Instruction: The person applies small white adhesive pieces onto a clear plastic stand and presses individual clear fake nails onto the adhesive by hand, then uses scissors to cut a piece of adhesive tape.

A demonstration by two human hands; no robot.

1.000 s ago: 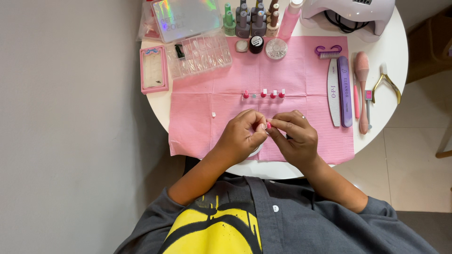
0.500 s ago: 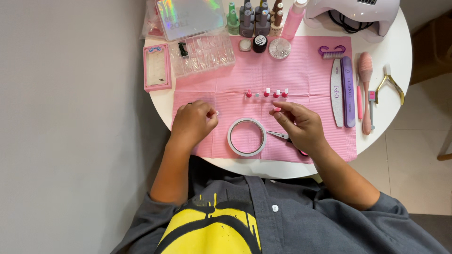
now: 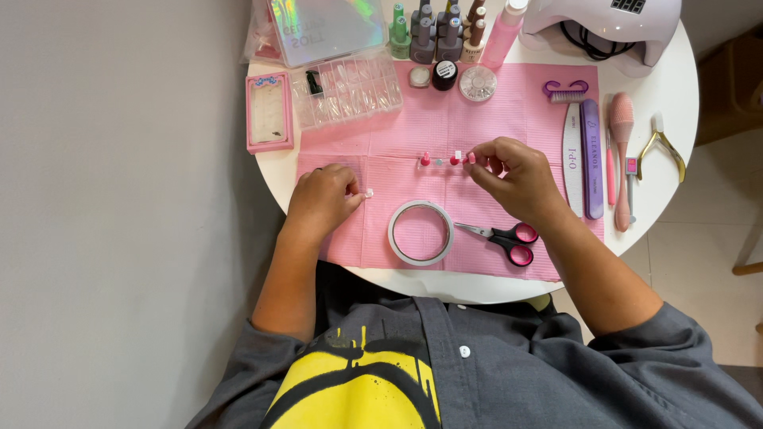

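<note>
My left hand (image 3: 320, 199) rests on the pink mat (image 3: 397, 135), fingers curled, pinching a small white nail tip (image 3: 369, 192) at its fingertips. My right hand (image 3: 513, 176) reaches to a short row of small pink-topped nail stands (image 3: 445, 159) and its fingertips touch the rightmost one. A ring of clear tape (image 3: 420, 232) lies between my hands. Pink-handled scissors (image 3: 502, 238) lie just below my right hand.
A round white table (image 3: 675, 103) holds a clear box of nail tips (image 3: 346, 86), a pink case (image 3: 269, 113), gel polish bottles (image 3: 435, 32), small jars (image 3: 443, 75), a nail lamp (image 3: 604, 24), files (image 3: 582, 155), a pink brush (image 3: 621, 159) and nippers (image 3: 661, 147).
My hands parted from in front of me. The left moved left with a nail tip; the right let go of the scissors and reached up to the stands. The camera view shifted slightly.
</note>
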